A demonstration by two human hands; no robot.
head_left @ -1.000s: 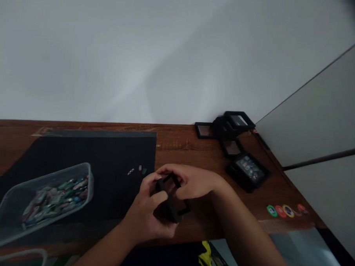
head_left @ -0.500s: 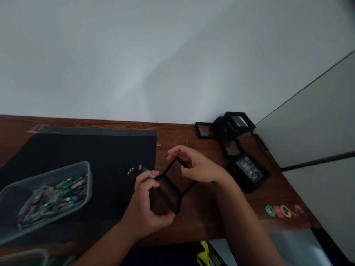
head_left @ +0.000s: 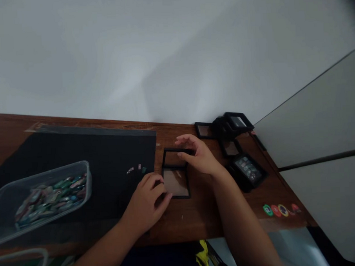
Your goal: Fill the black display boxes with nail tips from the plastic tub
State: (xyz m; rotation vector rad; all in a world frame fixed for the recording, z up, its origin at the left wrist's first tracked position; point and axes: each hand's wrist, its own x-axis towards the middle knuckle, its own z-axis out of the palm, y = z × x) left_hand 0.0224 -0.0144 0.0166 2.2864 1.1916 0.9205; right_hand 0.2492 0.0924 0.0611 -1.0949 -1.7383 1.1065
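Observation:
A small hinged black display frame (head_left: 176,182) lies unfolded on the wooden table, its two clear-windowed halves one beyond the other. My left hand (head_left: 149,199) rests at the left edge of the nearer half, fingers loosely bent and thumb apart, with the tips by the rim. Over the far right corner of the other half is my right hand (head_left: 199,155), fingers stretched and apart from the thumb; part of that corner is hidden. Left of the frame, a few small shiny pieces (head_left: 130,170) lie on a black mat (head_left: 107,151).
A clear plastic tub (head_left: 89,180) of colourful small packets or pieces stands on the mat. Several black frames (head_left: 205,130) sit at the back right, and one stack (head_left: 249,171) shows items behind its window. Round coloured stickers (head_left: 275,210) lie near the table's right front.
The display frame has gone from partly folded and tilted in both hands to lying opened out on the table. My fingers have loosened around it.

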